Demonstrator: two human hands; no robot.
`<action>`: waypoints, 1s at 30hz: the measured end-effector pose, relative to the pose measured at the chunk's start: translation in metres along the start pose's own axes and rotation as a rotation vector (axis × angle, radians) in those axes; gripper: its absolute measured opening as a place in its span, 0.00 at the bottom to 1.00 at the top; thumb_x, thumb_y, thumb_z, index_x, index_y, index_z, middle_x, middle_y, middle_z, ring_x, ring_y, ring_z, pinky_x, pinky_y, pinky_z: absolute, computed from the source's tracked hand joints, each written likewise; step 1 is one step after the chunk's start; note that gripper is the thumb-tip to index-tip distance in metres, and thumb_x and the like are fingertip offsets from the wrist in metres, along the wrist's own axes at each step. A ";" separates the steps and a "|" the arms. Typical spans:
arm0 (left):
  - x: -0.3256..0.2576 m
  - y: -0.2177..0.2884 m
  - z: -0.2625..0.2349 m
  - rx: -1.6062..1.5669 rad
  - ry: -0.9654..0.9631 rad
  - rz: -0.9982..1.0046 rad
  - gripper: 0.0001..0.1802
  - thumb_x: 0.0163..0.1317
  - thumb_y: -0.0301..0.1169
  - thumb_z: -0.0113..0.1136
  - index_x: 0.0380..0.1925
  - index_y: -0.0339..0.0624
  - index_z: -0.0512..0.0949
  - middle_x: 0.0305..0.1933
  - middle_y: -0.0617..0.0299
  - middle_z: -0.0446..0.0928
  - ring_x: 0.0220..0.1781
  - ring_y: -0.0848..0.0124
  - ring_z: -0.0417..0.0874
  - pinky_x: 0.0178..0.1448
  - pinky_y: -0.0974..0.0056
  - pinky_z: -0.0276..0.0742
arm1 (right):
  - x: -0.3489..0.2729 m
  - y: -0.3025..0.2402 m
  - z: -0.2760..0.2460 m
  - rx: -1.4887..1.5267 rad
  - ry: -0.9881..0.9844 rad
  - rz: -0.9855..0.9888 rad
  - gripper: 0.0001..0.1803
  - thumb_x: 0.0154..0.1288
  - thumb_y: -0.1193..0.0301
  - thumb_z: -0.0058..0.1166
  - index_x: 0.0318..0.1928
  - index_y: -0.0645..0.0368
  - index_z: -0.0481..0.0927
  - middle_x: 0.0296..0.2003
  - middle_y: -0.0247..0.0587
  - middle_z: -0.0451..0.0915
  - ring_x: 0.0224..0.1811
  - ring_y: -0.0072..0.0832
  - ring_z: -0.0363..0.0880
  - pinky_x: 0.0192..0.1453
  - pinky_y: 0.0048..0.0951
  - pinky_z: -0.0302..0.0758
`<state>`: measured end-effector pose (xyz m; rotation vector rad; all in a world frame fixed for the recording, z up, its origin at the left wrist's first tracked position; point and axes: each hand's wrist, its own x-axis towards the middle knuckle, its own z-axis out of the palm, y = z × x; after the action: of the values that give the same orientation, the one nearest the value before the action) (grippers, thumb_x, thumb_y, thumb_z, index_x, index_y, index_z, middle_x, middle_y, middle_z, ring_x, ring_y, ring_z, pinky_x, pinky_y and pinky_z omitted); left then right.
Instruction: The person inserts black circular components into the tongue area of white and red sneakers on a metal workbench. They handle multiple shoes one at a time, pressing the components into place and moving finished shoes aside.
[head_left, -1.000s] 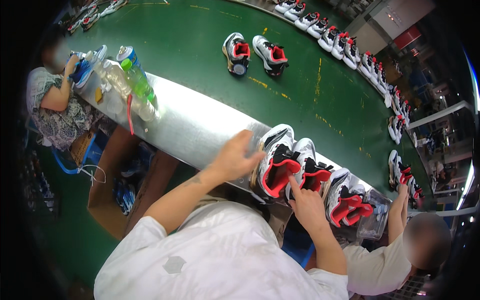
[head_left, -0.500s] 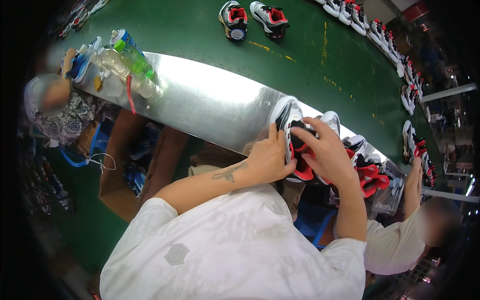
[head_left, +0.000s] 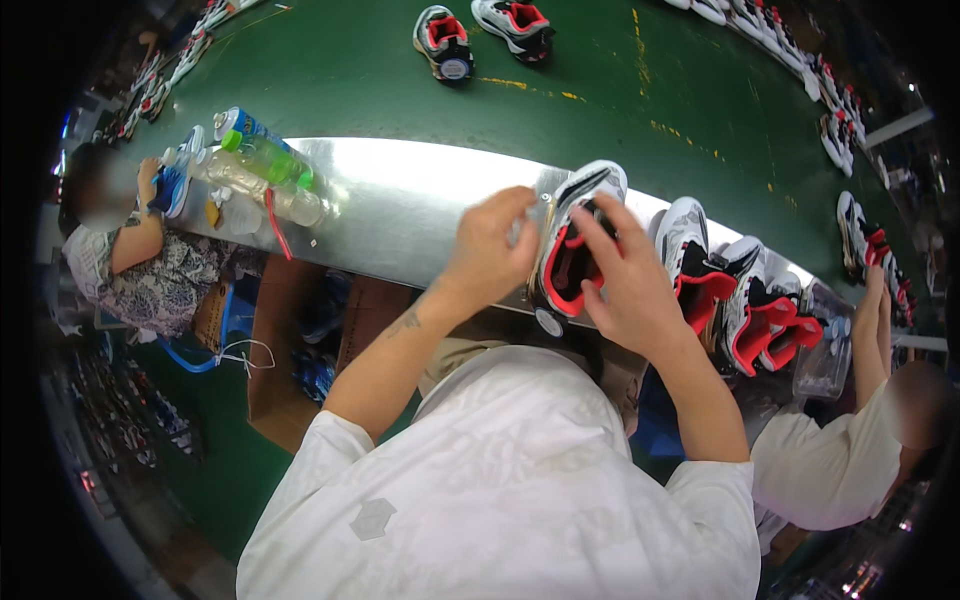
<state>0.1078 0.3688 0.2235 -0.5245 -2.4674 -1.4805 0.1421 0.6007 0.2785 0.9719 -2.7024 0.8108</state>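
Note:
A white, grey and black sneaker (head_left: 562,262) with a red lining stands on the metal bench edge in front of me, toe pointing away. A round pale sticker is at its heel. My right hand (head_left: 635,285) grips its right side, thumb by the collar and fingers over the tongue and lace area. Just left of the sneaker, my left hand (head_left: 495,250) is raised with thumb and fingers apart, holding nothing that I can see. To the right stand several matching sneakers (head_left: 685,235), their red linings folded outward.
A metal bench (head_left: 400,200) runs along a green conveyor belt (head_left: 590,110) that carries a pair of sneakers (head_left: 443,45). Bottles (head_left: 265,160) and a red strip (head_left: 275,225) lie at left. Co-workers sit on both sides. A cardboard box (head_left: 280,370) stands below the bench.
My left hand has come off the sneaker and moved left. The sneaker's opening now faces up more and shows its lining. My right hand stays at it. The view has shifted slightly.

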 end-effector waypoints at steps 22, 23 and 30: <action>-0.046 0.023 0.021 -0.092 -0.043 0.131 0.37 0.57 0.16 0.69 0.68 0.34 0.70 0.76 0.37 0.71 0.74 0.35 0.76 0.76 0.44 0.74 | -0.049 -0.033 0.009 0.141 -0.267 0.463 0.12 0.77 0.68 0.54 0.52 0.61 0.83 0.42 0.57 0.88 0.45 0.58 0.88 0.50 0.56 0.83; -0.054 0.022 0.019 -0.105 -0.018 0.073 0.36 0.56 0.17 0.70 0.67 0.34 0.71 0.76 0.37 0.71 0.73 0.36 0.77 0.74 0.45 0.76 | -0.041 -0.036 -0.008 0.137 -0.269 0.489 0.11 0.77 0.72 0.53 0.53 0.60 0.84 0.42 0.54 0.89 0.47 0.55 0.89 0.51 0.54 0.84; -0.063 0.010 0.035 -0.100 0.069 -0.207 0.33 0.55 0.22 0.77 0.60 0.31 0.73 0.68 0.32 0.76 0.58 0.33 0.85 0.60 0.46 0.84 | 0.028 0.003 -0.023 0.234 -0.344 0.074 0.18 0.76 0.76 0.58 0.63 0.59 0.83 0.51 0.51 0.84 0.52 0.53 0.85 0.56 0.51 0.82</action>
<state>0.1698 0.3915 0.1924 -0.2352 -2.4653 -1.6763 0.1175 0.5996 0.3051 1.1608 -2.9969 1.0844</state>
